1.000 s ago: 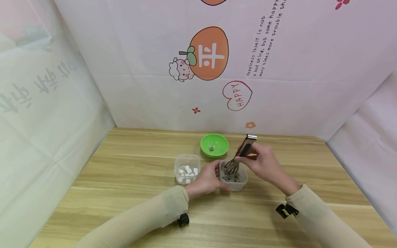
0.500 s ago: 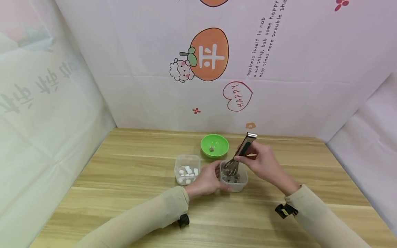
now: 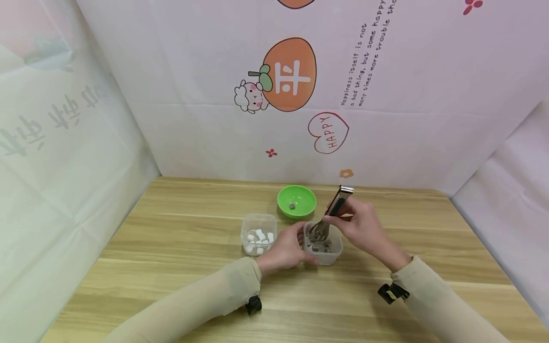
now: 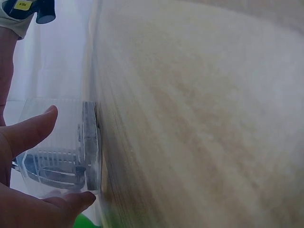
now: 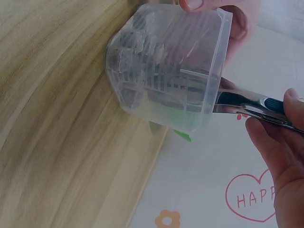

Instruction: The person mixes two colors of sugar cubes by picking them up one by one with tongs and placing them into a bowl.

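Partly inside clr tub (image 3: 329,258): shiny tongs (image 3: 337,206) w/ slotted ends (image 3: 323,230)

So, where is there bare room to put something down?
The pale wooden table is bare left of the square clear plastic box of white cubes, between the beige sleeves, and right of the right hand. It is crowded around the round green bowl, that box and the clear plastic box of greyish pieces, where the left hand and silver metal tongs are.

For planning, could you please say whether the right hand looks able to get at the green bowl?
Probably yes: the metal tongs in the right hand are near the green bowl, whose open top nothing covers.
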`<action>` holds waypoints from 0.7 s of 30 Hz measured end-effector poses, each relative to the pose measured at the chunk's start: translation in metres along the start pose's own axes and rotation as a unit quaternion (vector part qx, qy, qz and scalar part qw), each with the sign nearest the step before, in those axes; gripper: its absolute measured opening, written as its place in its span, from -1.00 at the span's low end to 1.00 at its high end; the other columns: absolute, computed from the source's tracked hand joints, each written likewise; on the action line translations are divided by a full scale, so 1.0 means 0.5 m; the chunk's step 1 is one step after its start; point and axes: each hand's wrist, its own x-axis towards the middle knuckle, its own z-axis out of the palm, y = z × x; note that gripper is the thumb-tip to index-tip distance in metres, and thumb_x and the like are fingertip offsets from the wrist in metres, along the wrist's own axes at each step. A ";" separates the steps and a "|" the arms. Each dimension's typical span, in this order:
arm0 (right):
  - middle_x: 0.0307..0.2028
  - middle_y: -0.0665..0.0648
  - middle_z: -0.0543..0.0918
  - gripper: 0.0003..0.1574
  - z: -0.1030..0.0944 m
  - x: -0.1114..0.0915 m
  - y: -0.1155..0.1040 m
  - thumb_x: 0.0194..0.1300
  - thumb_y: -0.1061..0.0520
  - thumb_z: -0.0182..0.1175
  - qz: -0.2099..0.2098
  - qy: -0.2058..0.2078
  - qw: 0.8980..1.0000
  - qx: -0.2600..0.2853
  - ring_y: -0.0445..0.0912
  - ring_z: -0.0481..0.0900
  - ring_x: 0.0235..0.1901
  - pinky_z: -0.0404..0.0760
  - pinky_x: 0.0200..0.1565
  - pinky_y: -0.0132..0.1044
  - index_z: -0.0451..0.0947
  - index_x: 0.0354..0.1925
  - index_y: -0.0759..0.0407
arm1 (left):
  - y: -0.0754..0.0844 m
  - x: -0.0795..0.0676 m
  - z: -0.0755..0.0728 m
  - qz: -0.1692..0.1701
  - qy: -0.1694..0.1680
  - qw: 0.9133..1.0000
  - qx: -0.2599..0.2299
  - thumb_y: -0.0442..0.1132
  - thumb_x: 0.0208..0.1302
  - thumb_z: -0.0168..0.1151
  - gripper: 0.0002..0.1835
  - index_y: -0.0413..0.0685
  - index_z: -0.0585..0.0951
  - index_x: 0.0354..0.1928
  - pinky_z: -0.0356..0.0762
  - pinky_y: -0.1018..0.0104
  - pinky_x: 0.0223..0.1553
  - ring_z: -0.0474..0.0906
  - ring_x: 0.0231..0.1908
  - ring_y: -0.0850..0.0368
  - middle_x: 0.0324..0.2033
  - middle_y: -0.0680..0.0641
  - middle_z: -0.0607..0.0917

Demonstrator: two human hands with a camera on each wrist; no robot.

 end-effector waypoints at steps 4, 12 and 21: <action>-0.37 -0.02 0.77 -0.69 0.003 0.000 -0.001 0.16 0.43 0.53 -0.003 0.003 1.000 0.004 -0.10 0.79 -0.35 0.82 -0.28 -0.31 0.63 -0.23 0.18 | -0.002 0.000 -0.001 0.005 0.001 1.000 -0.002 -0.39 -0.15 0.77 0.04 -0.17 0.43 0.45 0.51 0.18 0.36 0.56 0.29 0.00 0.26 -0.09 0.64; -0.38 -0.05 0.74 -0.67 0.008 -0.008 -0.003 0.17 0.42 0.54 -0.011 -0.014 1.000 -0.010 -0.12 0.77 -0.37 0.81 -0.30 -0.34 0.63 -0.24 0.14 | 0.002 -0.001 -0.003 -0.007 0.003 1.000 -0.001 -0.39 -0.17 0.77 0.09 -0.16 0.40 0.49 0.48 0.14 0.39 0.54 0.30 -0.02 0.30 -0.12 0.62; -0.39 0.00 0.77 -0.68 0.008 -0.003 0.005 0.15 0.45 0.53 -0.014 0.016 1.000 -0.006 -0.10 0.77 -0.38 0.80 -0.31 -0.35 0.62 -0.23 0.21 | 0.002 0.000 -0.003 -0.004 0.002 1.000 -0.009 -0.40 -0.14 0.76 0.07 -0.20 0.40 0.49 0.49 0.14 0.38 0.53 0.32 -0.03 0.29 -0.11 0.62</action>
